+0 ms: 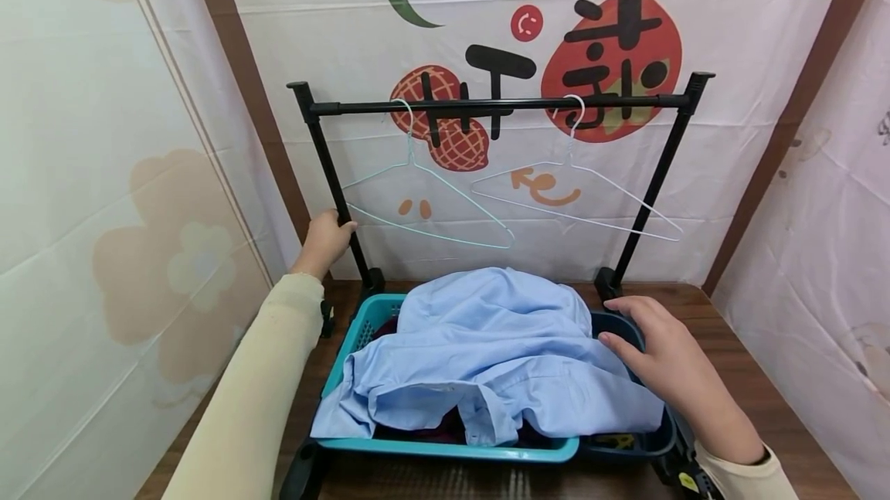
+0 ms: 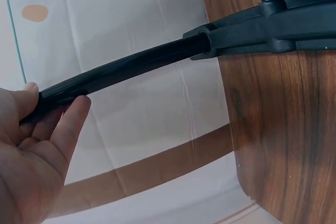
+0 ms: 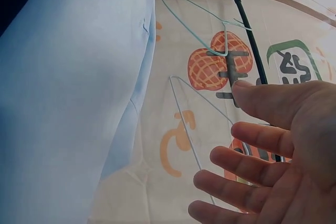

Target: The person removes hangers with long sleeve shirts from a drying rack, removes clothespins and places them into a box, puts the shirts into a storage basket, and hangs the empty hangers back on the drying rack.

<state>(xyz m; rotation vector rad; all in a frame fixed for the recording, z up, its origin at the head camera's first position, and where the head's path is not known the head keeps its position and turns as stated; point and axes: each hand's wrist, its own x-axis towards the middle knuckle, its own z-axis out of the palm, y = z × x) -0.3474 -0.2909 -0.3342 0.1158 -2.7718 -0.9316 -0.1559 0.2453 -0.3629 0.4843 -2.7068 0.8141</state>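
Observation:
My left hand (image 1: 327,240) grips the left upright (image 1: 325,160) of a black clothes rack; in the left wrist view its thumb and fingers (image 2: 73,121) curl round the pole. My right hand (image 1: 666,357) hovers at the right of a light blue shirt (image 1: 487,345), its fingers spread and holding nothing. The shirt lies heaped over a turquoise basket (image 1: 445,450) and part of a dark blue basket (image 1: 667,438). Dark red cloth shows beneath it. From the rack's bar (image 1: 487,104) hang a mint green wire hanger (image 1: 431,234) and a white wire hanger (image 1: 577,219), both bare.
The rack's feet stand on a brown wooden table (image 1: 737,407), around the baskets. Printed white curtains (image 1: 174,59) enclose the back and both sides. The right upright (image 1: 653,191) rises behind the dark blue basket.

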